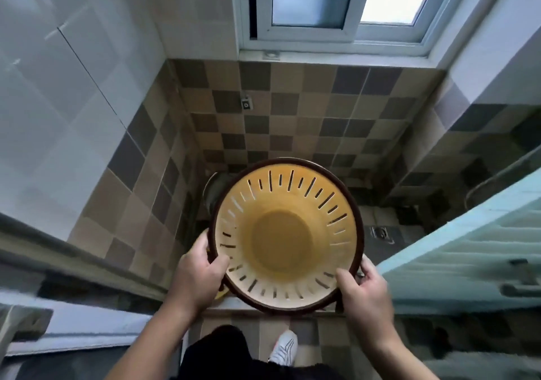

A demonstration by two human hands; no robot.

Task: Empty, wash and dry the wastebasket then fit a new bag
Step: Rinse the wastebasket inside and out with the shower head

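I look straight down into a round yellow wastebasket (282,239) with a dark brown rim and slotted side walls. It is held upright in the air above the tiled floor, and its inside holds nothing. My left hand (199,274) grips the rim at the lower left, thumb inside. My right hand (363,289) grips the rim at the lower right, thumb over the edge. No bag is visible.
A small bathroom with checkered tile walls and floor. A grey basin or bucket (216,192) lies partly hidden behind the wastebasket. A floor drain (382,233) is at the right, a glass door (468,248) further right, a window (336,2) above.
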